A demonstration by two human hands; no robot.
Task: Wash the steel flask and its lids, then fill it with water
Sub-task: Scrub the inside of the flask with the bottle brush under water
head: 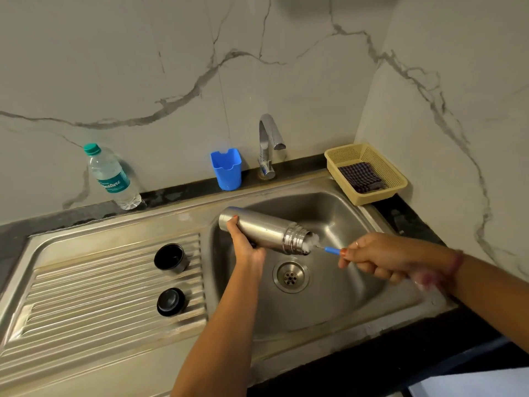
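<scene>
Lids: our cup lid (pixel 171 258) and stopper (pixel 171 301) wait on the drainboard (pixel 86 296).
Right hand (pixel 369 260): we clench the brush handle (pixel 332 249); short, twisting strokes should clean best.
Left hand (pixel 243 239): we grasp the steel flask (pixel 263 229), tilted mouth-down over the sink (pixel 357 296).
Tap (pixel 269 144): not running.

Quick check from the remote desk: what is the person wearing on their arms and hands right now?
Both forearms are bare, with no sleeves in view. The right hand has a thin ring on one finger and a reddish-pink band around the wrist. Orange-red polish shows on fingernails of both hands. The left hand shows no ring or band.
</scene>
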